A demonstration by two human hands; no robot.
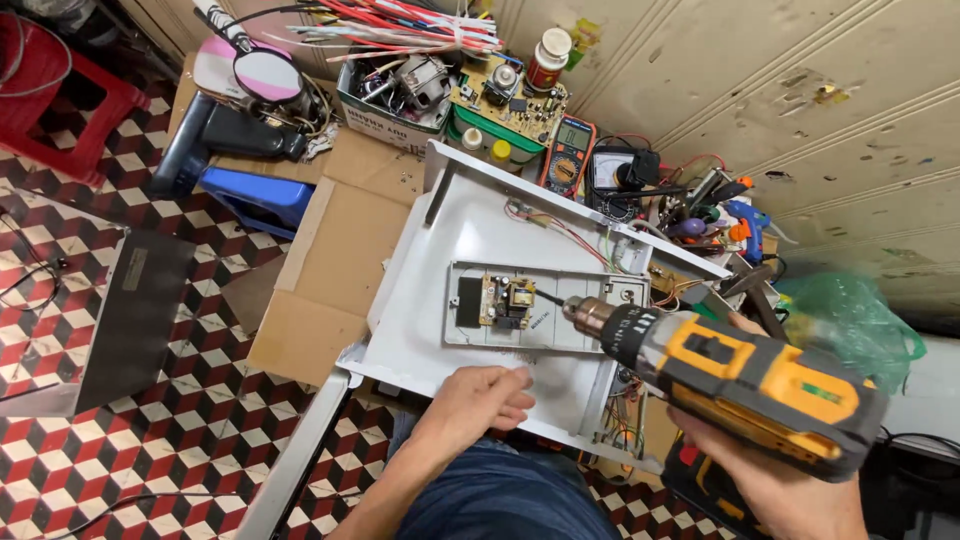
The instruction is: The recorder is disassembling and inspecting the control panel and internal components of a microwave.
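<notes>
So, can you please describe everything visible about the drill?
The drill is cordless, with a yellow and dark grey plastic body and a metal chuck. The right hand grips it by the handle. It lies nearly level, its bit pointing left at the small circuit board on the white metal panel.

The floor (pixel 170 440) is tiled in a red, black and white cube pattern. A cream panelled wall (pixel 760 90), scuffed in places, runs along the top right. A red plastic stool (pixel 60 100) stands at upper left. Flattened cardboard (pixel 330 270) lies on the tiles. The light seems even, perhaps from overhead.
</notes>
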